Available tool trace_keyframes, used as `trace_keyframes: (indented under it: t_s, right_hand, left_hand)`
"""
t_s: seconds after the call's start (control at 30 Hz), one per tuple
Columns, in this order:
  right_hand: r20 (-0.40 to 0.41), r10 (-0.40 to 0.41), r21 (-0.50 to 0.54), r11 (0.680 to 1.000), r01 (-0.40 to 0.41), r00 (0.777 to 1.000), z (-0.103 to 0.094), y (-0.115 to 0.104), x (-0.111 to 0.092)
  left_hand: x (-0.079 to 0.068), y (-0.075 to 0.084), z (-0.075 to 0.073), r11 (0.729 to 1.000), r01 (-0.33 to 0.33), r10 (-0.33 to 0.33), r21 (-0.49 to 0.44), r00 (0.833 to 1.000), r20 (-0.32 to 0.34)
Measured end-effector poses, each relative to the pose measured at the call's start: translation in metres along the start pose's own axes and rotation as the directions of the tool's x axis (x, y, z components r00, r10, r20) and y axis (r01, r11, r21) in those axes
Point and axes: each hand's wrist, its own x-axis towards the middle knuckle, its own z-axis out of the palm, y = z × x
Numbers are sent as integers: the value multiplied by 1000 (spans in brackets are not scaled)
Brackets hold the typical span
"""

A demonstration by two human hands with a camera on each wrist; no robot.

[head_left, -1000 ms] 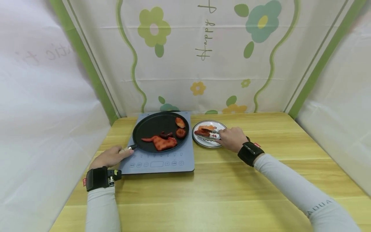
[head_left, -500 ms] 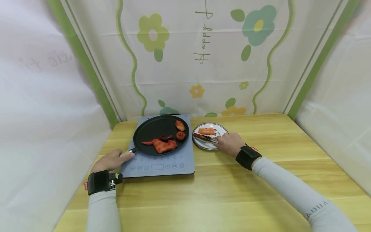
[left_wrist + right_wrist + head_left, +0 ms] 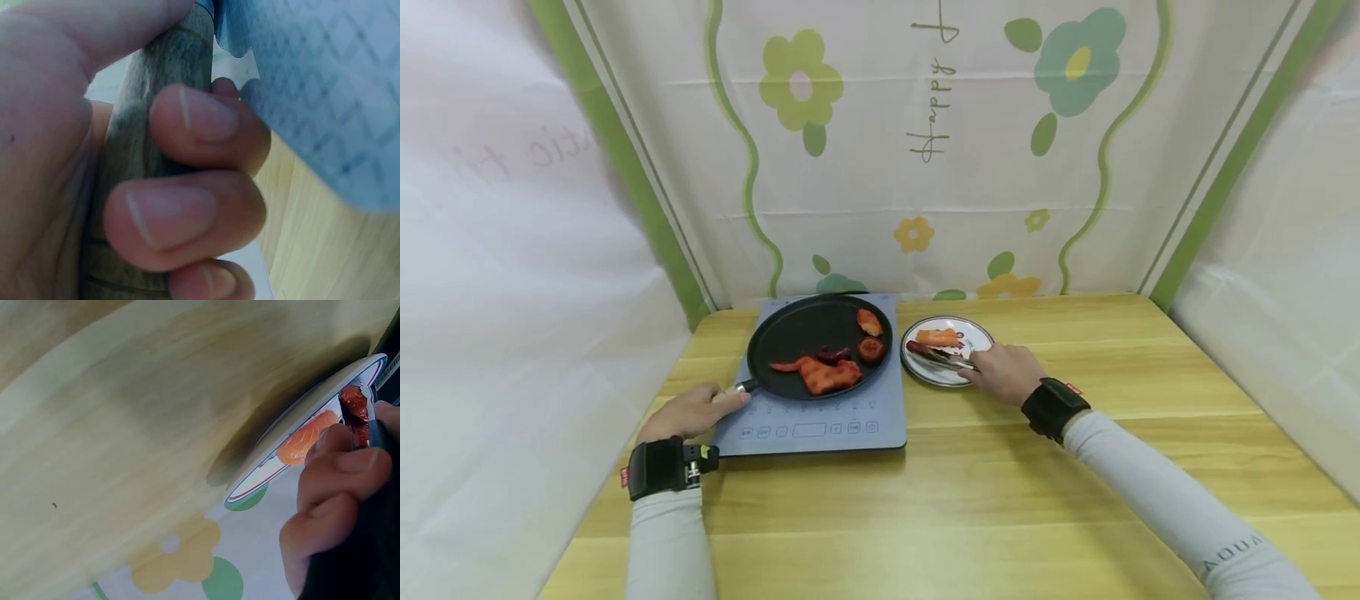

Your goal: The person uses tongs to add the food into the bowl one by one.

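On the wooden table, my left hand grips the handle of the pan, food beyond its fingers. My right hand pinches tongs; past its fingers, dark meat and an orange slice occupy the plate. Food in both: partway done, I'd judge.

"Happy" stands on the back curtain, "AQUA" on the right sleeve, plus and minus on the cooktop.

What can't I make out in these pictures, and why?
Tongs, rear end: head view, behind the right hand.
Pan handle, lower end: left wrist view, cut off by the bottom edge.
Cooktop labels: head view, too small.
Plate, one side: right wrist view, behind the fingers.
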Motion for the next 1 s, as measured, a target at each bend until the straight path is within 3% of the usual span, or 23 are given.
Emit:
trace_keyframes:
  t_s: [1.0]
  right_hand:
    - [-68, 9, 62, 998, -5, 998, -12, 14, 1]
  left_hand:
    - [4, -4, 2, 1000, 7, -7, 6, 1000, -12]
